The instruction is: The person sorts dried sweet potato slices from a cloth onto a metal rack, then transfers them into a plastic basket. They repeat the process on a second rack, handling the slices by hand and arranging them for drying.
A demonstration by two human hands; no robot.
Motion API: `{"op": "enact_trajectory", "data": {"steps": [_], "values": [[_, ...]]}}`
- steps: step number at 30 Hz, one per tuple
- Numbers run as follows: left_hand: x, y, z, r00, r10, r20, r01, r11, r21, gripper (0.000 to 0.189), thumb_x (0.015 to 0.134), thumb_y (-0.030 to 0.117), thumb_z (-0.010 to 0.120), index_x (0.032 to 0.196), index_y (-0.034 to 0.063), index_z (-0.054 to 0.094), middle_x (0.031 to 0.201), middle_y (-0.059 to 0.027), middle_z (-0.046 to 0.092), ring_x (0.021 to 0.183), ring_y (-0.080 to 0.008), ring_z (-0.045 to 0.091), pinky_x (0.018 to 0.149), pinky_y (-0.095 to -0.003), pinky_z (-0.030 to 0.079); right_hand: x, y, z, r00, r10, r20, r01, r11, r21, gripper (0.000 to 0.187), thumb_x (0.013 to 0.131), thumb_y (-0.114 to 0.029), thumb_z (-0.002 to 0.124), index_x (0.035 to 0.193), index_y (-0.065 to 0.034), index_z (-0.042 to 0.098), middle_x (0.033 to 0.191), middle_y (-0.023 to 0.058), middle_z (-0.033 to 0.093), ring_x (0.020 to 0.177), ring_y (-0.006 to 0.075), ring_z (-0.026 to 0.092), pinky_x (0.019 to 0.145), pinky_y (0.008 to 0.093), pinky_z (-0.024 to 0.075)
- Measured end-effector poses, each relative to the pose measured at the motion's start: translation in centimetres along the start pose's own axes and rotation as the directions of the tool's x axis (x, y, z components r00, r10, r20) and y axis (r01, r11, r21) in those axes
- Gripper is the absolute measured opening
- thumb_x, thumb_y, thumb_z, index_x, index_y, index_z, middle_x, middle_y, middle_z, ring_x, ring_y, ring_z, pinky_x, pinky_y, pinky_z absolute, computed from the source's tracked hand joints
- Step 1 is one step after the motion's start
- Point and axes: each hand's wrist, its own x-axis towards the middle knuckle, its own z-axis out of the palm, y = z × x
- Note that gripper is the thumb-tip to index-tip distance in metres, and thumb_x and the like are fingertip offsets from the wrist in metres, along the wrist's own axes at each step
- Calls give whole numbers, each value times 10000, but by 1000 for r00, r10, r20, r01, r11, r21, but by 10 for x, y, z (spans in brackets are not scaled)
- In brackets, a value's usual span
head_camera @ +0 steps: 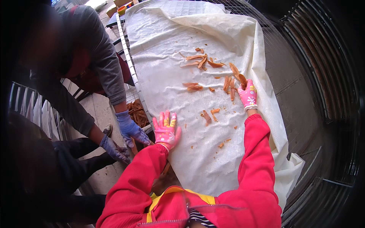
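Note:
My left hand [166, 129], in a pink patterned glove, lies flat with fingers apart at the left edge of a white woven sheet [171, 34]. Farther right, my right hand [248, 92] wears a matching glove and grips a dried orange-brown strip [242, 79] between thumb and fingers. Another strip [234, 69] lies just beyond its fingertips. Left of that hand is a small cluster of strips [229, 85]. More lie toward the far side as a loose pile [202, 60], with a flat bunch [193, 86] nearer. Small broken pieces [211, 115] and crumbs are scattered over the sheet's middle.
At left, a co-worker in blue gloves [131, 128] leans in, hands close to my left arm. Below the sheet's left edge sits a container of similar strips [138, 112]. Stacked racks [310, 62] stand at right. A roll of tape [122, 10] lies at the far left.

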Motion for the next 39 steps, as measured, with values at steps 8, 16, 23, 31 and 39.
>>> {"op": "enact_trajectory", "data": {"steps": [8, 16, 23, 31, 39], "values": [[1, 0, -2, 999, -18, 36, 19, 1000, -23, 674, 869, 403, 558, 1459, 105, 425, 1540, -209, 312, 1447, -397, 228, 1157, -611, 71, 62, -37, 59, 977, 116, 180, -40, 925, -378, 547, 844, -370, 666, 1289, -85, 528, 1364, 194, 523, 1271, 347, 500, 1057, 428, 401], [1, 1, -4, 998, -25, 52, 27, 999, -35, 684, 866, 403, 555, 1469, 117, 403, 1559, -195, 276, 1448, -393, 220, 1157, -617, 64, 9, -48, 64, 979, -110, 169, 175, 879, -443, 474, 820, -252, 737, 1228, -105, 544, 1291, 147, 521, 1121, 356, 566, 938, 434, 497], [2, 0, -13, 993, -28, 111, 37, 996, -83, 669, 898, 432, 503, 1475, 114, 386, 1566, -182, 266, 1456, -387, 203, 1158, -614, 73, -38, -66, 61, 973, -17, 229, -71, 926, 370, 311, 846, 11, 655, 1121, -24, 514, 952, 64, 602, 785, 159, 598, 669, 293, 506], [-8, -16, 48, 990, -84, 113, -28, 670, 742, 591, 925, 482, 475, 1433, 185, 432, 1561, -108, 287, 1467, -339, 199, 1175, -558, 125, -170, -278, 47, 483, -852, 202, 435, 434, 789, 299, 723, -10, 734, 975, -83, 592, 1159, 165, 558, 1116, 360, 554, 885, 414, 487], [14, -5, 53, 970, -195, 145, 239, 875, -421, 718, 860, 486, 562, 1489, 189, 383, 1580, -98, 282, 1485, -338, 139, 1165, -620, 49, -167, -290, 123, 413, -872, 264, 538, 467, 702, 511, 866, -297, 681, 1321, -105, 549, 1419, 155, 491, 1308, 338, 463, 1075, 410, 382]]}}
